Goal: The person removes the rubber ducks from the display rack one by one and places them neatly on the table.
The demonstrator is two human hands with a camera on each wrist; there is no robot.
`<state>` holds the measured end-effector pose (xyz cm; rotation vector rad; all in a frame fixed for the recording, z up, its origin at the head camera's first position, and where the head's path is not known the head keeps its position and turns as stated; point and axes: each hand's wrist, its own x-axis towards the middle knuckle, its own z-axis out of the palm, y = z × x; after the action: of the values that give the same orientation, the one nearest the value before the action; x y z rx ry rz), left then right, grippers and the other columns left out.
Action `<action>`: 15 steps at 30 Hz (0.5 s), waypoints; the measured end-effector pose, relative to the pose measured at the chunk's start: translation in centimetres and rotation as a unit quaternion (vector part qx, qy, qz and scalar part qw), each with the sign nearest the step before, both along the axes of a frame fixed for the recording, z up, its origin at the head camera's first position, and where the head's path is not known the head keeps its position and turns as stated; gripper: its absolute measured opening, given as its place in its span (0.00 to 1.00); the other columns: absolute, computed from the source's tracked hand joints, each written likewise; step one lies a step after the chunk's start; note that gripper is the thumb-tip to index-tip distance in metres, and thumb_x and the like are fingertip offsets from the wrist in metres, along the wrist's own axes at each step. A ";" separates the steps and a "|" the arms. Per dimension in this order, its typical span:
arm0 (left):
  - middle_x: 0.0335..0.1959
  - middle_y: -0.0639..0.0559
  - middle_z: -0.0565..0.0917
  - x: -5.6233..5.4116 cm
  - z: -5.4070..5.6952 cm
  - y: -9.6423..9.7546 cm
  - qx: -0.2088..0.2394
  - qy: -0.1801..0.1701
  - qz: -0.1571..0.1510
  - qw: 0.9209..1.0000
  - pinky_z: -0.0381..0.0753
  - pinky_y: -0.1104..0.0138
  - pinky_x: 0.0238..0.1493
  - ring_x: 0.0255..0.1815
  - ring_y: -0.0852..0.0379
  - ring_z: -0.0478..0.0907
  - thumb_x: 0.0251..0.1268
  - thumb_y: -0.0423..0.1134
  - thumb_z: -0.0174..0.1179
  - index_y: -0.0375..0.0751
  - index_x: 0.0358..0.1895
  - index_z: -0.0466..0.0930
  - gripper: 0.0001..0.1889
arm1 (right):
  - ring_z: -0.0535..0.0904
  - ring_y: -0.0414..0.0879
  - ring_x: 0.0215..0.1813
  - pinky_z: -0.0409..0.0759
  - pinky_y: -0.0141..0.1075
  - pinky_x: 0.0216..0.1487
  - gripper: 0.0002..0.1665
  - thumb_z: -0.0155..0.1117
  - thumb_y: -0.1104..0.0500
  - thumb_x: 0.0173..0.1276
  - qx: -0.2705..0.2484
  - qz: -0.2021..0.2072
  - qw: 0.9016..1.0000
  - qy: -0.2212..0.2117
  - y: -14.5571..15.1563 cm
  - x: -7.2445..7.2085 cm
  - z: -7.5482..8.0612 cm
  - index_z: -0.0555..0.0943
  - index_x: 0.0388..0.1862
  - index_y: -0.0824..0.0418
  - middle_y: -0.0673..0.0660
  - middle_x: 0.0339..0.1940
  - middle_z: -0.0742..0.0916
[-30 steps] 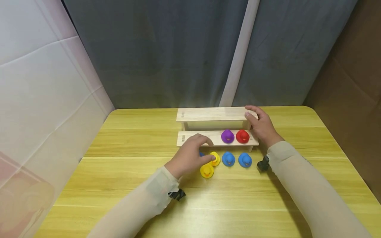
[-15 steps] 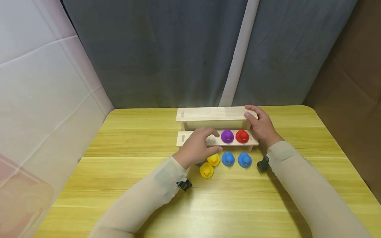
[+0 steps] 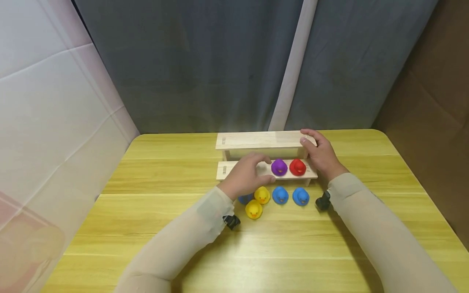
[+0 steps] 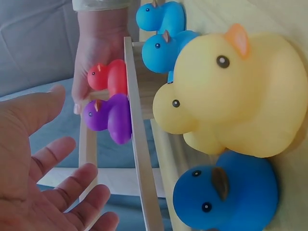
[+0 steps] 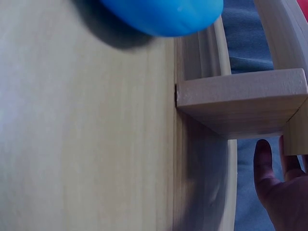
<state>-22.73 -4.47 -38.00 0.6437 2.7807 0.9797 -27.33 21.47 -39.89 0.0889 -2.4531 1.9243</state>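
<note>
My left hand (image 3: 246, 174) hovers over the lower step of a two-tier wooden shelf (image 3: 253, 140), thumb and fingers spread just left of a purple rubber duck (image 3: 279, 167). In the left wrist view its fingers (image 4: 72, 187) are apart, with a gap between them and the purple duck (image 4: 120, 118). A red rubber duck (image 3: 297, 167) sits to the purple one's right on the same step. At the upper tier's right end, my right hand (image 3: 322, 156) grips the shelf, thumb in front and fingers round the end.
In front of the shelf, on the wooden table (image 3: 293, 248), stand two yellow ducks (image 3: 253, 209) close together. Two blue ducks (image 3: 280, 195) stand to their right. Another blue duck (image 3: 244, 198) is partly hidden under my left wrist. A grey curtain (image 3: 190, 73) hangs behind.
My left hand has moved right and away from me, from above the yellow ducks to beside the purple duck. The right hand has stayed on the shelf end.
</note>
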 end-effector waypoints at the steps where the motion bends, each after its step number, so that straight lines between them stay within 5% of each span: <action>1: 0.67 0.50 0.79 -0.1 0.0 0.1 0.001 -0.001 -0.001 1.000 0.73 0.52 0.74 0.70 0.47 0.75 0.66 0.49 0.74 0.48 0.63 0.81 0.25 | 0.61 0.62 0.83 0.59 0.57 0.83 0.30 0.55 0.51 0.84 -0.002 -0.001 1.000 0.001 0.1 -0.1 -0.2 0.68 0.79 0.61 0.65 0.82 0.67; 8: 0.68 0.50 0.80 -0.8 -0.1 0.7 0.001 0.000 -0.022 1.000 0.73 0.54 0.75 0.70 0.48 0.75 0.66 0.50 0.74 0.49 0.66 0.81 0.27 | 0.63 0.57 0.82 0.59 0.53 0.83 0.30 0.56 0.50 0.84 -0.007 -0.012 1.000 0.009 0.9 -1.9 -2.7 0.70 0.79 0.57 0.60 0.82 0.68; 15: 0.65 0.52 0.82 -1.3 -0.2 1.5 -0.025 0.018 -0.027 0.999 0.74 0.55 0.74 0.68 0.50 0.76 0.66 0.50 0.74 0.51 0.67 0.82 0.27 | 0.61 0.57 0.83 0.58 0.54 0.84 0.30 0.56 0.49 0.84 -0.001 -0.013 1.000 0.013 1.0 -2.0 -3.0 0.70 0.79 0.56 0.60 0.82 0.68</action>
<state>-24.06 -2.92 -38.24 0.7311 2.7928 0.8940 -29.32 22.45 -42.87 0.0805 -2.4239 1.9040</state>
